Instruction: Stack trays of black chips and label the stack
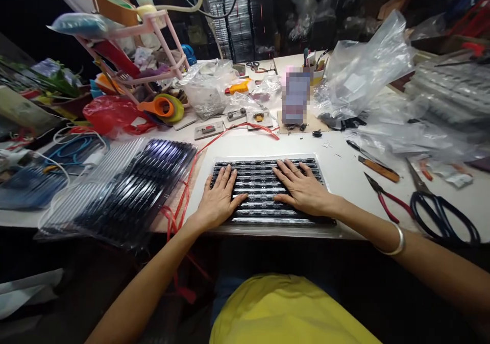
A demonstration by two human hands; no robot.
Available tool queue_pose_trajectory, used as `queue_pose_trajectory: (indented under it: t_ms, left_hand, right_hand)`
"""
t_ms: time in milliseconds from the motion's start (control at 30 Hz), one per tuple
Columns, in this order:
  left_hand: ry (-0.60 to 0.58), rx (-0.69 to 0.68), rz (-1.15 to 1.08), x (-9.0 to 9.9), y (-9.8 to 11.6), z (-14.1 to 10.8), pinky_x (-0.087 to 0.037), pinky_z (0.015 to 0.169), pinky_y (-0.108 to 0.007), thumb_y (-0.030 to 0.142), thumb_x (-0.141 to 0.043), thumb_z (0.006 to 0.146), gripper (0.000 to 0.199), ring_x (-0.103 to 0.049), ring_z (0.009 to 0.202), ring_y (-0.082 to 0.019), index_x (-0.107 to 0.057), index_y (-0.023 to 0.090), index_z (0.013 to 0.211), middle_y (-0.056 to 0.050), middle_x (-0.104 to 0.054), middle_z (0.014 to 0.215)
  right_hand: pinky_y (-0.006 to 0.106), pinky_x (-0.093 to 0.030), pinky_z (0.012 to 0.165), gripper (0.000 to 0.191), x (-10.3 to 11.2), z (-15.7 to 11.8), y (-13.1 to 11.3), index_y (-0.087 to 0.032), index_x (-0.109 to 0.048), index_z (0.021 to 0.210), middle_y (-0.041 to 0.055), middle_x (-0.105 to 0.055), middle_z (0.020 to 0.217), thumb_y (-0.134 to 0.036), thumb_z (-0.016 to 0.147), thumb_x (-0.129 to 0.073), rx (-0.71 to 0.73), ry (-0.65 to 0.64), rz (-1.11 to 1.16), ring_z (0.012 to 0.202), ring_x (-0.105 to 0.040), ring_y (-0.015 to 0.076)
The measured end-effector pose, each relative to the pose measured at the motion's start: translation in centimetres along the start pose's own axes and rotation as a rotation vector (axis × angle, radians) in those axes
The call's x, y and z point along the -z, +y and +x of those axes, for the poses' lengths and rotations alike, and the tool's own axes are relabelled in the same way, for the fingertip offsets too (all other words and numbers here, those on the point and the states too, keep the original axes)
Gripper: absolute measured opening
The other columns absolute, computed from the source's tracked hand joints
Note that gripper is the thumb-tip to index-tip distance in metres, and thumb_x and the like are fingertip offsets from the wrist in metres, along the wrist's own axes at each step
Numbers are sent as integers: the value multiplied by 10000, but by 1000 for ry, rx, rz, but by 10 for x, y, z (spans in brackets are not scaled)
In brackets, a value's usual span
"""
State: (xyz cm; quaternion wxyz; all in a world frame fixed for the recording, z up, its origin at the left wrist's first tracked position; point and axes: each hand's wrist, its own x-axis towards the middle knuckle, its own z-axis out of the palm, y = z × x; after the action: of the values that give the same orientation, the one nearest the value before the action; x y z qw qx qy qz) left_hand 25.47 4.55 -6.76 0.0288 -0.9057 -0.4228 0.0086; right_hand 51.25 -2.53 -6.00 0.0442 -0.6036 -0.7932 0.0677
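In front of me on the table lies a clear plastic tray [264, 224] filled with rows of black strips [260, 191]. My left hand [220, 196] rests flat on the left part of the rows, fingers spread and pointing away from me. On the right part lies my right hand [306, 188], palm down, its fingers apart. Both palms hide some of the strips beneath. To the left stands a pile of similar trays with black strips [133, 196], partly under clear plastic.
Large scissors [440, 211], red-handled pliers [386, 198] and a craft knife [378, 168] lie at the right. Red plastic ribbon [184, 201] trails over the table's left front. Behind are a pink rack [149, 25], clear bags [356, 73] and an upright phone [295, 96]. Another person stands far left.
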Motion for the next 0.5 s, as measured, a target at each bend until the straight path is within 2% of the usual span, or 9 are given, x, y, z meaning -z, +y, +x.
queue_pose_trajectory:
  t_ms: [100, 167, 267, 367, 500]
  left_hand:
    - [4, 3, 8, -1, 0, 0, -135, 1127, -496, 579, -223, 923, 716, -115, 1421, -257, -192, 117, 1469, -108, -115, 1548]
    - [16, 1, 11, -3, 0, 0, -145, 1123, -500, 571, -230, 925, 709, -127, 1420, -259, -195, 116, 1468, -107, -129, 1546]
    - [54, -11, 1, -6, 1, 3, -149, 1121, -508, 555, -253, 926, 697, -134, 1418, -262, -217, 110, 1462, -113, -157, 1542]
    - [106, -21, -65, -7, -3, 3, -156, 1121, -510, 540, -292, 924, 674, -168, 1411, -270, -267, 116, 1448, -125, -205, 1531]
    - [118, -105, -305, -7, -28, -10, -201, 1122, -492, 506, -330, 926, 589, -215, 1398, -258, -369, 169, 1408, -102, -295, 1506]
  right_hand:
    - [508, -138, 1120, 691, 6, -5, 6, -171, -241, 1468, 82, -132, 1541, -605, 934, -172, -10, -35, 137, 1417, -87, 253]
    - [498, -175, 1114, 627, 7, -12, 6, -182, -231, 1471, 76, -177, 1535, -540, 963, -144, -45, 60, 184, 1412, -134, 238]
    - [500, -169, 1113, 593, -3, -20, 1, -129, -293, 1449, 111, -235, 1518, -479, 974, -240, -63, 212, 49, 1405, -163, 271]
    - [484, -214, 1101, 544, -15, -22, -4, -92, -394, 1398, 128, -310, 1488, -420, 972, -307, -37, 249, -68, 1384, -229, 292]
    - [445, -289, 1076, 459, -17, -33, 3, -107, -469, 1352, 116, -395, 1446, -327, 976, -324, -72, 306, -88, 1357, -299, 281]
